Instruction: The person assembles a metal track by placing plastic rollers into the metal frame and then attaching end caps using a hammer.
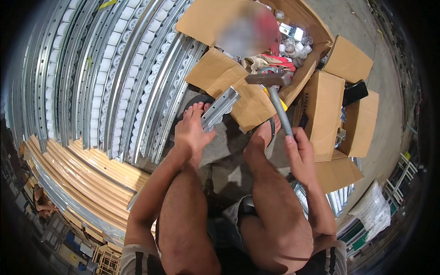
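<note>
Gripping a short metal rail (pixel 220 109) mid-frame with the left hand (pixel 192 134), clasping a hammer (pixel 279 107) right of centre with the right hand (pixel 300 156); apparently preparing to strike, next needing a steadied rail.

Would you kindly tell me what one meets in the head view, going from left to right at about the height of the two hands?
Metal rails with white rollers → left hand → short metal rail → hammer → right hand → open cardboard box.
</note>
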The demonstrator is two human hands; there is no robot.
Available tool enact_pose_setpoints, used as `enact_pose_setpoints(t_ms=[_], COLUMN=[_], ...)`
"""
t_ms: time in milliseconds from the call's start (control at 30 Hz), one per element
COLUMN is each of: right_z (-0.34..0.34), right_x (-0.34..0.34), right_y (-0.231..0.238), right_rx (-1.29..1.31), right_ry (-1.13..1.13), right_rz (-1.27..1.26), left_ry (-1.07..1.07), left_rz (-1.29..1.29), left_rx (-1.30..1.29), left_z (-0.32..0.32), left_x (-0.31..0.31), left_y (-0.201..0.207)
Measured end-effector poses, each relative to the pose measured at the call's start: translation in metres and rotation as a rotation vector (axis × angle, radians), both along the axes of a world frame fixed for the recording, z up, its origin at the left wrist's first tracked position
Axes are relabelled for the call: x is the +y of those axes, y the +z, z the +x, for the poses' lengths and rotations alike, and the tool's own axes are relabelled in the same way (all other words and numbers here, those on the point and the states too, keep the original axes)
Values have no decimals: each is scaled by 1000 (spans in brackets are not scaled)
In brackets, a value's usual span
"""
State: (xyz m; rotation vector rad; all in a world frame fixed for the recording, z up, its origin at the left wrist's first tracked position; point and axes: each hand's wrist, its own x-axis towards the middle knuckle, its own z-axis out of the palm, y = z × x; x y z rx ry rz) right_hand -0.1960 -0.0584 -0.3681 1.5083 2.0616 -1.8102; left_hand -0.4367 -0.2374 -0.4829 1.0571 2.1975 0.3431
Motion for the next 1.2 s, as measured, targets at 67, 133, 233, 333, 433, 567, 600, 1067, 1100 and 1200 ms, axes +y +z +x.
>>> enact_pose_setpoints(t_ms=[67, 133, 233, 333, 433, 567, 600, 1067, 1100, 1200], right_z=[-5, -10, -7, -7, -10, -13, -12, -11, -17, 5], right_x=[-2, -5, -11, -15, -9, -11, -13, -7, -10, -13], right_y=[-1, 4, 6, 0, -8, 21, 27, 47, 51, -1], right_rx=[-10, -8, 81, 62, -47, 135, 253, 342, 462, 324], right_ry=[48, 93, 99, 184, 267, 39, -32, -119, -160, 163], right_rz=[29, 109, 215, 311, 329, 312, 322, 446, 487, 679], left_ry=[55, 56, 87, 95, 97, 114, 102, 93, 86, 84], left_rz=[-63, 22, -68, -63, -20, -80, 20, 0, 2, -81], left_rx=[-7, 26, -52, -26, 19, -27, 5, -3, -18, -97], left_z=[2, 3, -1, 1, 4, 0, -1, 2, 2, 1], left_x=[4, -2, 8, 8, 2, 8, 6, -9, -6, 4], left_y=[9, 5, 19, 23, 13, 23, 20, 12, 14, 27])
